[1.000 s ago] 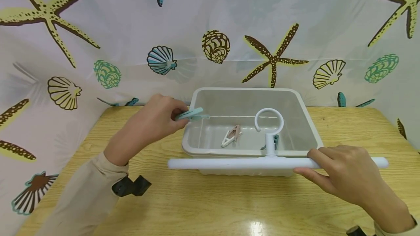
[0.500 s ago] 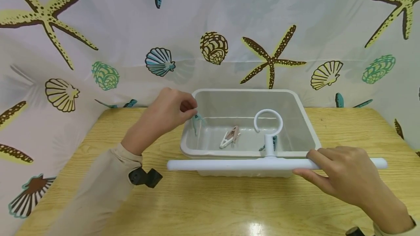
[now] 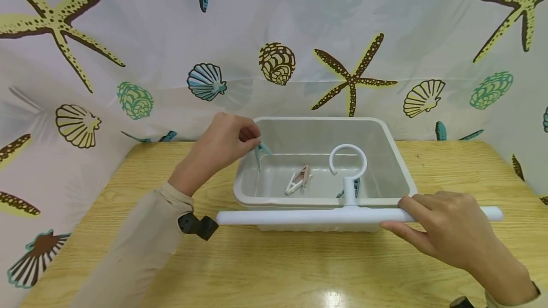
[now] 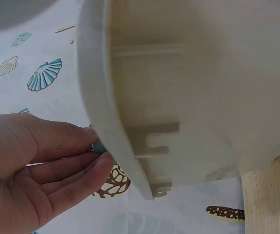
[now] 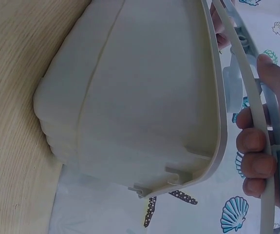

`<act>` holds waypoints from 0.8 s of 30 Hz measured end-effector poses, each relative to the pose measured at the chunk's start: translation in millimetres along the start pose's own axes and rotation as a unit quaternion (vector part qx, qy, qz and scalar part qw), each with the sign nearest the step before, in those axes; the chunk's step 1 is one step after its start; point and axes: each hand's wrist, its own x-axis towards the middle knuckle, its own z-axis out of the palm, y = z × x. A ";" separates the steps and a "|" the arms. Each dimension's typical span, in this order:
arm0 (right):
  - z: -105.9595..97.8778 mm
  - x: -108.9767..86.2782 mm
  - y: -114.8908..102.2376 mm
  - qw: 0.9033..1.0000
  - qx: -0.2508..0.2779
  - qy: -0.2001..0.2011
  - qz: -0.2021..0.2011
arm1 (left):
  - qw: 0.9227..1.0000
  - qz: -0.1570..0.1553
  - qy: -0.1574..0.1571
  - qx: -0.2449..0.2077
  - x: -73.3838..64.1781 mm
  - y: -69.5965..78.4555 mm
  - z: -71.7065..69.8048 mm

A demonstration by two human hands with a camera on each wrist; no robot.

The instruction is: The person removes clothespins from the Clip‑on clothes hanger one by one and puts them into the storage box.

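Observation:
At the bin's left rim my left hand (image 3: 224, 142) pinches a teal clothespin (image 3: 258, 156) between thumb and fingers, its two legs pointing down and apart inside the bin. Only a small teal piece of that clothespin (image 4: 98, 147) shows in the left wrist view, partly behind the rim. My right hand (image 3: 441, 226) grips the right part of a white plastic hanger (image 3: 299, 216), fingers wrapped over its straight bar. The hanger's ring-shaped hook (image 3: 365, 165) stands up in front of the grey-white bin (image 3: 325, 132). The right wrist view shows the curled fingers (image 5: 259, 165) round the hanger.
Inside the bin lie a white clothespin (image 3: 293, 183), a pinkish-brown clothespin (image 3: 306, 175) and a dark teal clothespin (image 3: 357, 187) partly behind the hook's stem. The bin stands on a wooden table (image 3: 274, 270) before a sea-patterned curtain (image 3: 239, 23).
My left hand has moved right to the bin's rim, and the teal clothespin has turned from lying sideways to pointing down. The right hand keeps its grip on the hanger.

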 end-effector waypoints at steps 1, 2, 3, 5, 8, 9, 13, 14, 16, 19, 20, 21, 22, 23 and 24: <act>0.0 -0.2 0.1 1.000 -0.001 -0.002 0.000 | 1.000 -0.001 0.000 -0.001 0.9 0.0 0.6; -0.1 -0.5 0.1 1.000 -0.001 -0.003 0.001 | 1.000 -0.002 -0.001 -0.002 1.7 0.1 1.2; -0.1 -0.7 0.1 1.000 0.000 -0.004 0.002 | 1.000 -0.005 -0.002 -0.002 2.7 0.1 1.8; 0.0 -1.0 0.1 1.000 -0.001 -0.005 0.002 | 1.000 -0.006 -0.001 -0.002 4.5 -0.4 2.9; 0.4 -0.8 -0.2 1.000 0.000 -0.002 0.002 | 1.000 -0.004 0.001 0.000 8.2 -1.4 3.8; 0.4 -0.6 -0.4 1.000 0.000 -0.001 0.002 | 1.000 -0.003 0.001 0.002 9.7 -1.8 4.0; 0.0 0.2 -1.2 1.000 -0.001 0.003 0.001 | 1.000 -0.001 0.004 0.001 14.5 -1.7 4.3; -0.2 0.2 -1.3 1.000 -0.001 0.003 0.002 | 1.000 -0.002 0.005 0.000 15.4 -1.3 4.5; -0.7 0.1 -1.3 1.000 -0.001 0.002 0.003 | 1.000 -0.003 0.008 -0.002 16.3 -1.1 5.3; -1.2 -0.2 -0.9 1.000 -0.002 0.001 0.003 | 1.000 -0.003 0.012 -0.001 15.4 -0.9 7.0; -1.4 -0.3 -0.7 1.000 -0.002 0.000 0.003 | 1.000 -0.001 0.013 0.000 14.4 -1.2 7.6; -1.4 -0.5 -0.4 1.000 -0.002 0.000 0.003 | 1.000 0.002 0.014 0.001 12.9 -1.5 7.9; -1.3 -0.7 -0.1 1.000 -0.002 0.000 0.003 | 1.000 0.006 0.015 0.002 11.2 -1.4 8.0; -1.2 -1.1 0.2 1.000 -0.002 0.001 0.002 | 1.000 0.010 0.017 0.001 9.0 -1.2 8.0; -1.2 -1.5 0.6 1.000 -0.002 0.001 0.002 | 1.000 0.014 0.018 0.002 6.6 -0.7 7.9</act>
